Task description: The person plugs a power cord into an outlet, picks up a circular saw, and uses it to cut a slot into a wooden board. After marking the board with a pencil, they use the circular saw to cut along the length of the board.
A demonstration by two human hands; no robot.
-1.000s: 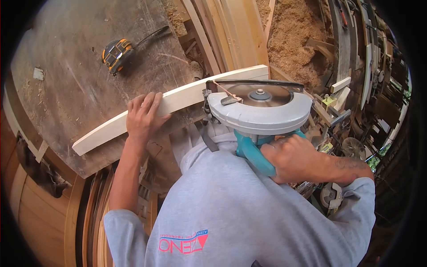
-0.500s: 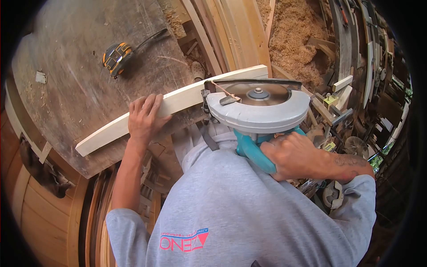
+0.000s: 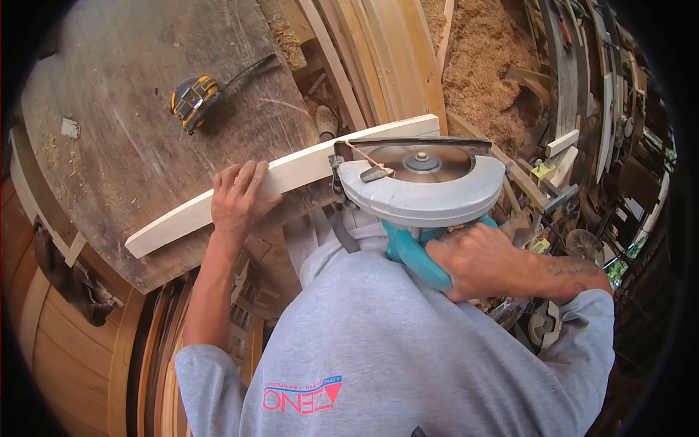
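My right hand [image 3: 473,258] is wrapped round the teal handle of a circular saw [image 3: 422,195]. The saw has a silver guard, and its round blade shows beneath the flat base edge. A long pale wooden board [image 3: 175,224] lies at a slant along the near edge of the worktable, its right end beside the saw's base. My left hand [image 3: 242,193] grips the board near its middle, fingers over the top and thumb toward the saw. Whether the blade touches the wood cannot be made out.
A black and orange tape measure [image 3: 195,102] lies on the brown worktable [image 3: 131,80]. Long planks [image 3: 371,58] lie beyond the board, beside a heap of wood shavings [image 3: 484,73]. Wood offcuts [image 3: 561,142] crowd the right side. Curved wooden panels [image 3: 73,349] stand at lower left.
The view has shifted slightly, so the table and tape measure sit a little lower. Both hands keep their holds, and the saw and board stay nearly in place.
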